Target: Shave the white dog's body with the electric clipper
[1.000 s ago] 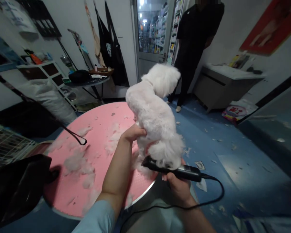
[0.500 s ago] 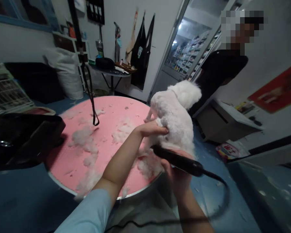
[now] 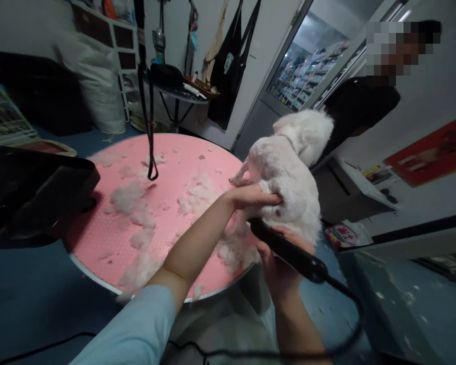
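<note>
A white dog [image 3: 289, 167], its coat clipped short on the back and fluffy on the head, stands at the right side of the round pink table [image 3: 167, 203] with its rear toward me. My left hand [image 3: 256, 196] grips the dog's hindquarters, thumb on top; the other fingers are hidden behind the leg. In my right hand [image 3: 285, 263] is a black corded hair clipper [image 3: 289, 248], its head close to the dog's hind leg, below my left hand. Whether the blade touches the coat I cannot tell. Tufts of cut white fur [image 3: 133, 203] lie over the tabletop.
A black strap loop [image 3: 152, 162] hangs over the table. Left is a black bag-like object [image 3: 34, 192]. The clipper's cord [image 3: 349, 294] curves down at right. A person in black [image 3: 359, 109] stands beyond the dog, near a white cabinet [image 3: 357, 187].
My view has tilted and shifted, so the dog and both hands appear farther right. The dog's head looks slightly more raised. Both hands keep their holds.
</note>
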The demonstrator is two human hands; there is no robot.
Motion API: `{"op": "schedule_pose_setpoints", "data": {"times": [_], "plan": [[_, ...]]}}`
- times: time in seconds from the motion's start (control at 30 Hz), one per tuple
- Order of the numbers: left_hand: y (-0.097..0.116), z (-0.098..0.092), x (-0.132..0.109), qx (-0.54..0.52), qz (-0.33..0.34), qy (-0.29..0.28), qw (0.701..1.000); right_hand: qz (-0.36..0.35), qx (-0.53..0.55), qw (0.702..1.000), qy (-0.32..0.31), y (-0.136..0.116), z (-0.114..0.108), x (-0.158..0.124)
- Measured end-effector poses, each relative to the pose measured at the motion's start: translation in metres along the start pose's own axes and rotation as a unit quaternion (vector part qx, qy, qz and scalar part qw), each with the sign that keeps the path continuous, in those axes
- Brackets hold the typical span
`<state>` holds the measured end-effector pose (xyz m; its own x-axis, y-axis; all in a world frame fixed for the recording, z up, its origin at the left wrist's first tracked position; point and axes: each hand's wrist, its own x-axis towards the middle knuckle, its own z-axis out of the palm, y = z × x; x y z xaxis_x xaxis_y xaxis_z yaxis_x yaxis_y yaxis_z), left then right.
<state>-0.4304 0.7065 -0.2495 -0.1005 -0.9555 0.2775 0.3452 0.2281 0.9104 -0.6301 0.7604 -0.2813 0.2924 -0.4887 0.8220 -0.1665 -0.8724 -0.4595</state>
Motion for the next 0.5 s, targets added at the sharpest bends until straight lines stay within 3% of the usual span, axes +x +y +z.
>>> {"op": "schedule_pose_setpoints", "data": {"times": [0.17, 0.23, 0.3, 0.43, 0.5], "plan": [[-0.003, -0.003, 0.003, 0.040, 0.004, 0.014, 0.999, 0.051, -0.065, 0.991, -0.101, 0.008, 0.014, -0.035], [0.000, -0.002, 0.002, 0.046, -0.004, 0.005, 0.999, 0.052, -0.058, 0.991, -0.112, 0.012, 0.014, -0.055], [0.003, 0.000, 0.001, 0.056, -0.012, -0.010, 0.998, 0.039, -0.035, 0.994, -0.099, 0.015, 0.009, -0.065], [0.009, 0.003, -0.001, 0.099, -0.026, -0.038, 0.994, -0.006, -0.009, 1.000, 0.014, 0.022, 0.002, -0.058], [0.010, 0.002, -0.002, 0.112, -0.021, -0.051, 0.992, 0.014, -0.022, 0.999, 0.027, 0.025, 0.007, -0.057]]}}
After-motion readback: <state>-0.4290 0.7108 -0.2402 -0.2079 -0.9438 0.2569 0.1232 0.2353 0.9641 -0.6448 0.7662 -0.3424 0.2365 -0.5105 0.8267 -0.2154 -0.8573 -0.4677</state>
